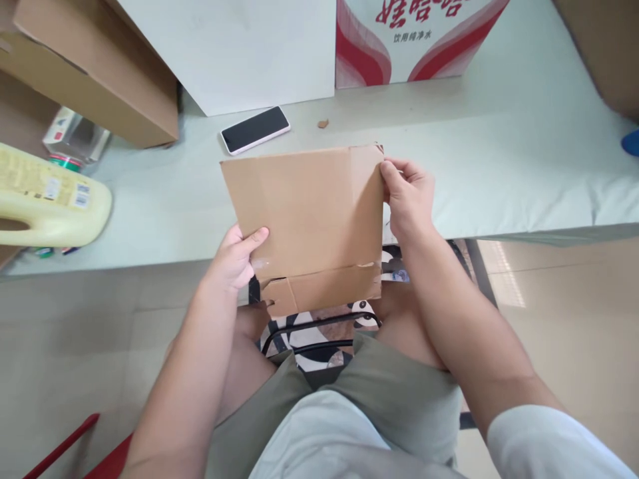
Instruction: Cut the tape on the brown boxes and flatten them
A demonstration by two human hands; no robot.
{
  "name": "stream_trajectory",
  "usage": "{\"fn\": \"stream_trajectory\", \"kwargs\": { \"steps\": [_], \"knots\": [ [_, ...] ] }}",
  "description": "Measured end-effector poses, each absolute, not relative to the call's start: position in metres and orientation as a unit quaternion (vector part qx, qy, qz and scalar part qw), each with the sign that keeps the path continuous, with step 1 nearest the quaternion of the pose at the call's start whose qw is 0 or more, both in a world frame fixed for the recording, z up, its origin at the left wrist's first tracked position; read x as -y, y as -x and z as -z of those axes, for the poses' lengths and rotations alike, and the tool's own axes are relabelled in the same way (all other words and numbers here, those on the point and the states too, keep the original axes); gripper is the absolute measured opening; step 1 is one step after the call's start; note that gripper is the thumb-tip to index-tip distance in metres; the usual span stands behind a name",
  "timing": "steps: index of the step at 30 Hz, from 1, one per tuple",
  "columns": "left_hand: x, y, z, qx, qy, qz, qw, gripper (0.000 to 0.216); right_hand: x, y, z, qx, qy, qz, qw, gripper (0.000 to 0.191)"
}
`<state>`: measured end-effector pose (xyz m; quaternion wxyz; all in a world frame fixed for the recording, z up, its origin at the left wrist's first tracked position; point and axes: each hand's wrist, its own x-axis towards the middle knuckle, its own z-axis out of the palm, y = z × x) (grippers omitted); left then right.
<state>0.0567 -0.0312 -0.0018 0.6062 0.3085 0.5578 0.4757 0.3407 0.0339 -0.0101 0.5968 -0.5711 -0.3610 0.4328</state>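
Where the table (pixel 499 173) edge meets the lap, a flattened carton (pixel 304 219) is held up between both hands, tilted slightly. Left hand (pixel 234 259) grips its lower left edge, thumb on the face. Right hand (pixel 409 199) pinches the upper right edge, fingers closed on it. Lower flap folded, apparently with clear tape. A phone (pixel 255 129) lies just beyond; a yellow jug (pixel 50 206) lies far left.

Bare tabletop (pixel 499 166) right; phone (pixel 255 129) behind cardboard (pixel 304 219).
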Motion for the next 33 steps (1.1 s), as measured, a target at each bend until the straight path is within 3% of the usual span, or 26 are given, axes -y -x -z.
{"fn": "stream_trajectory", "kwargs": {
  "steps": [6, 11, 12, 13, 16, 18, 21, 23, 26, 30, 33],
  "knots": [
    [0.038, -0.031, 0.000, -0.555, -0.257, -0.575, 0.543, 0.055, -0.027, -0.332, 0.003, 0.339, 0.587, -0.424, 0.601, 0.021],
    [0.036, -0.003, -0.004, -0.478, -0.209, -0.717, 0.462, 0.011, -0.003, -0.332, -0.008, 0.488, 0.519, -0.422, 0.561, 0.046],
    [0.035, 0.003, -0.006, -0.466, -0.188, -0.736, 0.453, 0.012, 0.003, -0.332, -0.011, 0.527, 0.515, -0.411, 0.537, 0.048],
    [0.033, 0.009, -0.007, -0.455, -0.167, -0.753, 0.444, 0.019, 0.008, -0.332, -0.015, 0.559, 0.513, -0.402, 0.514, 0.045],
    [0.029, 0.023, -0.011, -0.428, -0.128, -0.787, 0.425, 0.030, 0.017, -0.331, -0.021, 0.616, 0.488, -0.427, 0.447, 0.012],
    [0.027, 0.028, -0.012, -0.418, -0.118, -0.796, 0.421, 0.029, 0.018, -0.331, -0.021, 0.629, 0.470, -0.454, 0.421, 0.040],
    [0.025, 0.028, -0.011, -0.423, -0.111, -0.794, 0.422, 0.028, 0.014, -0.331, -0.017, 0.631, 0.502, -0.426, 0.410, 0.020],
    [0.023, 0.024, -0.009, -0.435, -0.114, -0.785, 0.426, 0.027, 0.011, -0.330, -0.014, 0.608, 0.525, -0.404, 0.437, 0.032],
    [0.018, 0.011, -0.006, -0.458, -0.111, -0.764, 0.442, 0.028, 0.009, -0.328, -0.009, 0.544, 0.517, -0.460, 0.475, 0.034],
    [0.009, -0.013, 0.003, -0.484, -0.098, -0.720, 0.488, 0.021, 0.014, -0.323, -0.001, 0.489, 0.462, -0.608, 0.421, 0.052],
    [0.003, -0.033, 0.010, -0.489, -0.135, -0.683, 0.526, 0.011, 0.020, -0.315, 0.004, 0.461, 0.480, -0.630, 0.400, 0.049]
  ]
}}
